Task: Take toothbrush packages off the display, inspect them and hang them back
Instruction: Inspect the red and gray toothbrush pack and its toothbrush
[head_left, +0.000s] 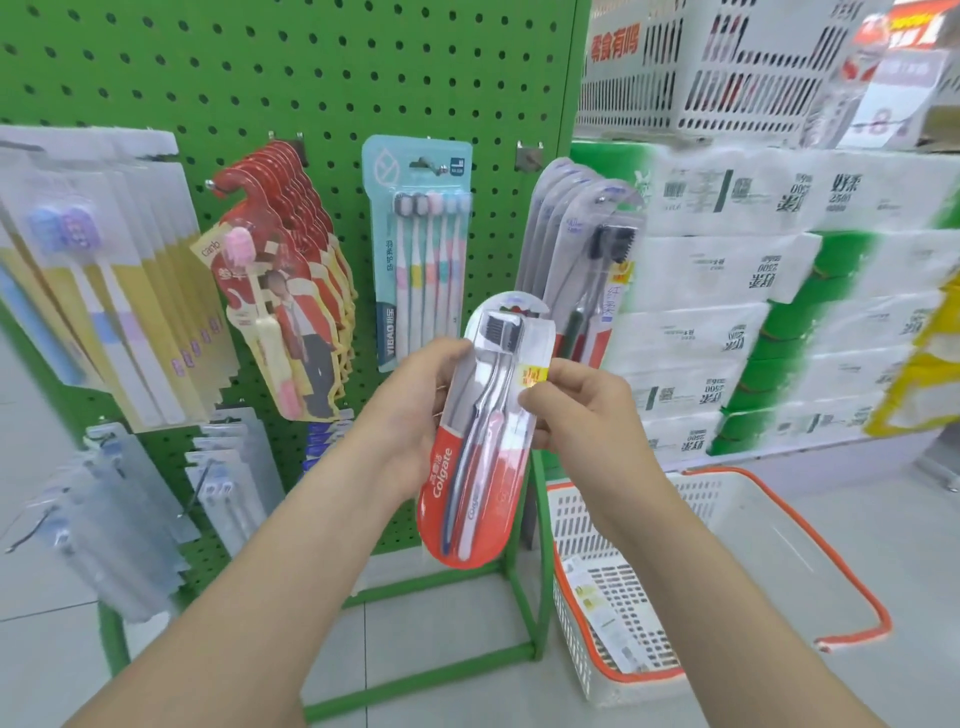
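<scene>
A red-and-clear Colgate toothbrush package (480, 467) with two brushes inside is held upright in front of the green pegboard display (311, 78). My left hand (410, 410) grips its left edge, fingers curled behind it. My right hand (576, 410) pinches its right edge near a yellow sticker. More packages of the same kind (576, 249) hang on a hook just behind and to the right.
Other toothbrush packs hang on the pegboard: a teal multi-pack (421, 244), red packs (291, 291), yellow-white packs (114, 280), clear packs low down (124, 519). A white basket with orange handles (727, 571) sits on the floor at right. Stacked tissue packs (779, 291) fill the right side.
</scene>
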